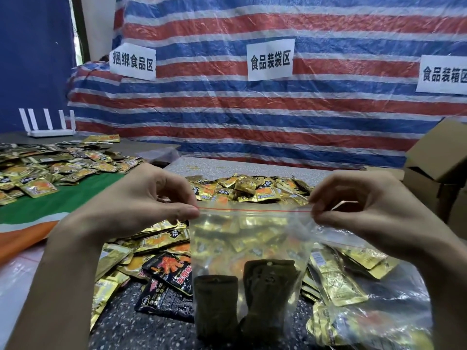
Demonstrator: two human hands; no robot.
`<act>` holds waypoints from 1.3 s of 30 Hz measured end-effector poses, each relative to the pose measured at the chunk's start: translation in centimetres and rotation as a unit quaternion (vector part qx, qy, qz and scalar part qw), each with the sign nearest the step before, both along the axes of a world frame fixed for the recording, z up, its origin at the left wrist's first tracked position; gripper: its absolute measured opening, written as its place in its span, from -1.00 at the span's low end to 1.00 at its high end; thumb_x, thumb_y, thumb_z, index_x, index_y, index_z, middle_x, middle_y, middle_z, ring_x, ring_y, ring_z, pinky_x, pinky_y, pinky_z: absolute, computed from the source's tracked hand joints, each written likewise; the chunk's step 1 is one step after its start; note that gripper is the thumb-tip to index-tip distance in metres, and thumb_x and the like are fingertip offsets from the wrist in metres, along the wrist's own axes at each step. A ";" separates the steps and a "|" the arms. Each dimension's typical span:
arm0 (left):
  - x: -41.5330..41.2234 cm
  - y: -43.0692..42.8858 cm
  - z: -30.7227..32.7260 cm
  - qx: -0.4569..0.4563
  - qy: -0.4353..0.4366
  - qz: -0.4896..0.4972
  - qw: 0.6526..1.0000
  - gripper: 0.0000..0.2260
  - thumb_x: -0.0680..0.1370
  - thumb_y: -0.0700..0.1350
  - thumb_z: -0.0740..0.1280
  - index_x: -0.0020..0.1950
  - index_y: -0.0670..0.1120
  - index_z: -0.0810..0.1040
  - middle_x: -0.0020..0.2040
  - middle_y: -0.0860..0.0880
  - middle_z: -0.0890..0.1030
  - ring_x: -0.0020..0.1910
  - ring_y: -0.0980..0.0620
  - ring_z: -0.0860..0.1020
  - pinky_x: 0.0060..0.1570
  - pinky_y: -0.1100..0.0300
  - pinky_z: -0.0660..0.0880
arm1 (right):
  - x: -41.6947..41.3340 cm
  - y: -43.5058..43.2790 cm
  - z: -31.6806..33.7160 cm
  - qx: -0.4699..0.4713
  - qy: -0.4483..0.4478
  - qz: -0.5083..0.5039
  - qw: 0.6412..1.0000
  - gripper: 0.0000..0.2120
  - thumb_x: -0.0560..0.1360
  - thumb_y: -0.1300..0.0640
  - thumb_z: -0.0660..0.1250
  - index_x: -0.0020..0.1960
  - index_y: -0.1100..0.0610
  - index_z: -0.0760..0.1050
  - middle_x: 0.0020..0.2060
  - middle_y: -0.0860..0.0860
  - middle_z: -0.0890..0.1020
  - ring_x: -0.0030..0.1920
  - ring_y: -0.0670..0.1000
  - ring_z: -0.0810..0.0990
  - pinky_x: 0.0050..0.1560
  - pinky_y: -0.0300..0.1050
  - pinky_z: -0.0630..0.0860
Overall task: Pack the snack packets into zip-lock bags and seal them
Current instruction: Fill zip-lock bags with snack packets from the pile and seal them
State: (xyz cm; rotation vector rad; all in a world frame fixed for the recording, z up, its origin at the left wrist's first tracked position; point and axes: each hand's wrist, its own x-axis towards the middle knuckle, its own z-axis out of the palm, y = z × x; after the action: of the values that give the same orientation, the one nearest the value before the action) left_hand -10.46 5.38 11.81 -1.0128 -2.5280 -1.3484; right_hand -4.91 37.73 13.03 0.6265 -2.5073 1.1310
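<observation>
A clear zip-lock bag (252,238) with a red seal line hangs in the air at the middle of the view. Inside it sit two dark olive snack packets (240,296) at the bottom. My left hand (141,198) pinches the bag's top left corner between thumb and fingers. My right hand (364,205) pinches the top right corner, so the seal strip is stretched straight between them. A heap of gold snack packets (252,190) lies on the table behind and under the bag. Black packets (166,281) lie at the lower left of the bag.
More gold packets (50,168) cover a green cloth at the left. Another clear bag (374,311) lies at the lower right over some packets. Cardboard boxes (437,157) stand at the right. A white router (50,127) sits far left. A striped tarp with paper signs hangs behind.
</observation>
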 end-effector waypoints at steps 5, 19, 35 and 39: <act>-0.2 0.7 -0.3 0.013 0.009 -0.014 1.000 -0.90 0.41 -0.05 0.53 -0.23 -0.05 0.67 -0.25 -0.13 0.65 -0.26 0.01 0.62 -0.25 0.23 0.56 | -0.2 0.2 -0.1 -0.020 0.001 -0.030 0.999 -0.68 0.34 0.51 0.49 -0.22 0.09 0.59 -0.24 0.10 0.71 -0.22 0.06 0.70 -0.19 -0.19 0.62; 0.3 5.1 -0.7 -0.060 0.079 -0.028 0.995 -0.90 0.49 -0.21 0.49 -0.20 -0.04 0.65 -0.27 0.06 0.65 -0.24 0.11 0.60 -0.17 -0.03 0.56 | 0.7 -8.5 -2.2 0.219 0.142 -0.084 0.962 -0.73 0.55 -0.08 0.31 0.24 -0.11 0.51 0.15 -0.21 0.53 0.25 -0.17 0.39 0.29 -0.15 0.35; 2.6 5.2 0.4 -0.041 0.187 -0.056 0.980 -0.96 0.47 -0.10 0.48 -0.15 0.03 0.67 -0.26 0.12 0.63 -0.25 0.04 0.59 -0.29 0.00 0.48 | 0.2 -5.5 -1.3 0.108 0.097 0.053 0.988 -0.92 0.48 0.03 0.49 -0.03 -0.03 0.66 -0.10 -0.23 0.64 0.08 -0.17 0.56 0.12 -0.07 0.48; 2.9 5.2 0.4 -0.042 0.178 -0.058 0.981 -0.99 0.45 -0.05 0.45 -0.17 0.04 0.66 -0.29 0.12 0.64 -0.27 0.01 0.59 -0.30 -0.04 0.49 | 0.6 -5.8 -0.9 0.101 0.095 0.069 0.988 -0.96 0.44 0.05 0.47 -0.14 0.00 0.66 -0.22 -0.17 0.67 -0.08 -0.15 0.63 -0.01 -0.19 0.50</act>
State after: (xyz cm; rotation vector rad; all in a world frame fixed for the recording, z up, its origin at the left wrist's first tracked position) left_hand -7.59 10.60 12.24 -1.3024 -2.3024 -0.9828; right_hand -4.34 31.97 12.17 0.9295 -2.4615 0.8228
